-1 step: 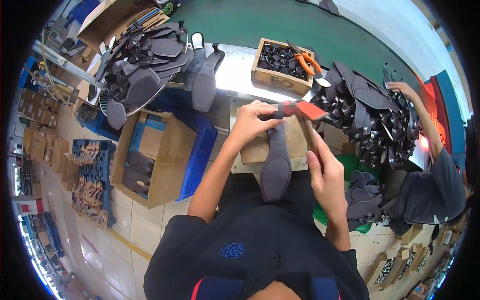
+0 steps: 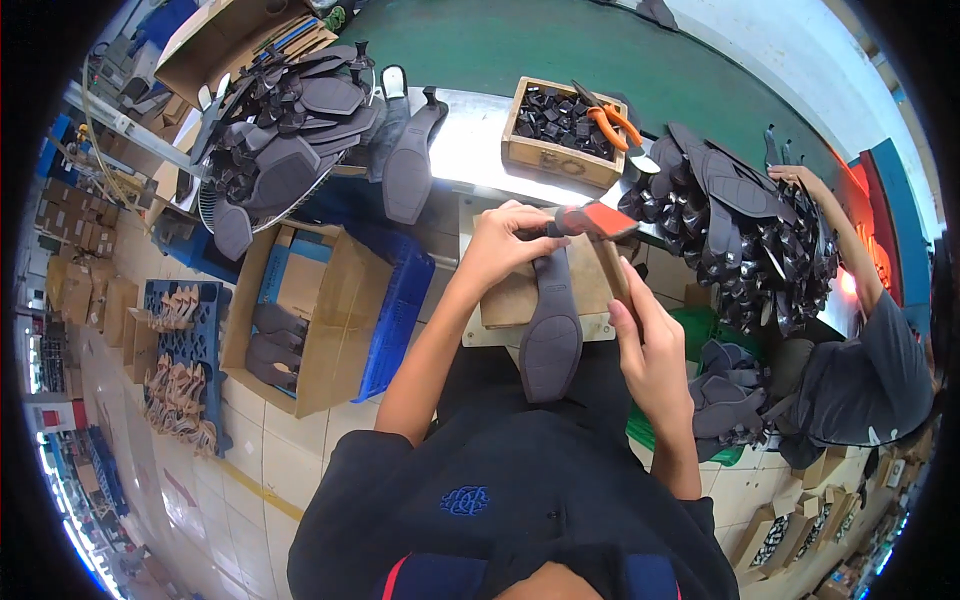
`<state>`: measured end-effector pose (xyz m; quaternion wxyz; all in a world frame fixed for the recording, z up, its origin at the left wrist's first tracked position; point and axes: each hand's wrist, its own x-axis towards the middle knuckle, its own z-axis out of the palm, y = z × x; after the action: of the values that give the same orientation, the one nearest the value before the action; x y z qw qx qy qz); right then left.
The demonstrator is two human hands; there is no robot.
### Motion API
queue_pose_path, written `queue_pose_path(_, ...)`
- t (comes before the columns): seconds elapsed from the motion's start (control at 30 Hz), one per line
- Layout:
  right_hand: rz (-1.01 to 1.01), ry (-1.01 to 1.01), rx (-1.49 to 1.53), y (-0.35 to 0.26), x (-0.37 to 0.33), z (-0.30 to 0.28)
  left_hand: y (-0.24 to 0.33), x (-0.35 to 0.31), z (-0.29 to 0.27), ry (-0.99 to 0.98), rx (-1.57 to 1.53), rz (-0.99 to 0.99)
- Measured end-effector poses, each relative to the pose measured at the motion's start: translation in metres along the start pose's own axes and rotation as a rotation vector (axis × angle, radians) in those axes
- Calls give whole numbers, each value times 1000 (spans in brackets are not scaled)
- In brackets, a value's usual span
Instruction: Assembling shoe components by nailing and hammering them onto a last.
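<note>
A dark grey shoe (image 2: 552, 330) lies sole up, its heel end over a pale board (image 2: 505, 304) and its toe toward my body. My left hand (image 2: 503, 248) is closed round the heel end, thumb and fingers pinching it. My right hand (image 2: 655, 345) grips the wooden handle of a hammer (image 2: 620, 280). The hammer's red head (image 2: 600, 220) is right at the heel, by my left fingertips. Whether its face touches the heel I cannot tell. The heel's tip is partly hidden by the fingers and hammer head.
Beyond the board, a wooden box (image 2: 565, 162) holds small black pieces and orange-handled pliers (image 2: 612, 125). Shoes fill a wire basket (image 2: 215, 205) at left and a pile (image 2: 740, 200) at right. A cardboard box (image 2: 340, 315) stands lower left. A co-worker's hand (image 2: 800, 178) reaches to the right pile.
The hammer head has shifted slightly left and down toward the heel, and my right hand has moved a little with it. My left hand keeps its place on the shoe.
</note>
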<state>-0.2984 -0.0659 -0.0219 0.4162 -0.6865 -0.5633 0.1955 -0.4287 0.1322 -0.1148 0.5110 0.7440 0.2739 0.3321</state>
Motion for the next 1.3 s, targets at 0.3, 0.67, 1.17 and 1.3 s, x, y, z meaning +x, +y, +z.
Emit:
queue_pose_path(0.3, -7, -71, -76, 1, 3, 6, -2, -3, -3, 8, -69, -55)
queue_pose_path(0.67, -2, -72, -87, -6, 1, -1, 0, -3, 0, 8, -58, -70)
queue_pose_path(1.17, 173, 109, 639, 27, 17, 44, 5, -14, 6, 155, 84, 225)
queue_pose_path(1.3, 206, 248, 699, 63, 27, 87, 4, -10, 5, 84, 63, 212)
